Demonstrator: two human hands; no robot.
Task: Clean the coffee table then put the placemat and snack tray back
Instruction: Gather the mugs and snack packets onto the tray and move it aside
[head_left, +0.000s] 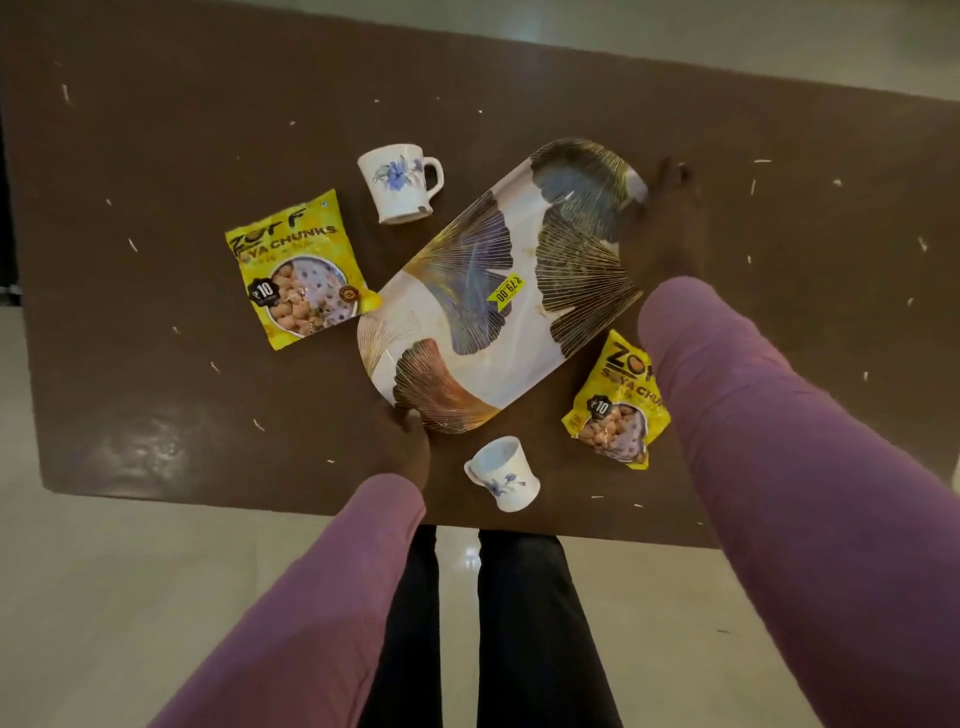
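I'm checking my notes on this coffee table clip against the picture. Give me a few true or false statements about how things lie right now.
1. Both hands hold the tray by its ends. True: left hand at the near end, right hand at the far end.
2. The tray carries both cups. False: it is bare; the far cup and the near cup are on the table.
3. Two yellow snack packets lie on the table. True: left packet, right packet.
4. The table is wiped clean. False: pale crumbs are scattered over it.

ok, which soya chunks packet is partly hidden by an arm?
The soya chunks packet right of the tray, under the right sleeve; the other packet lies fully visible.
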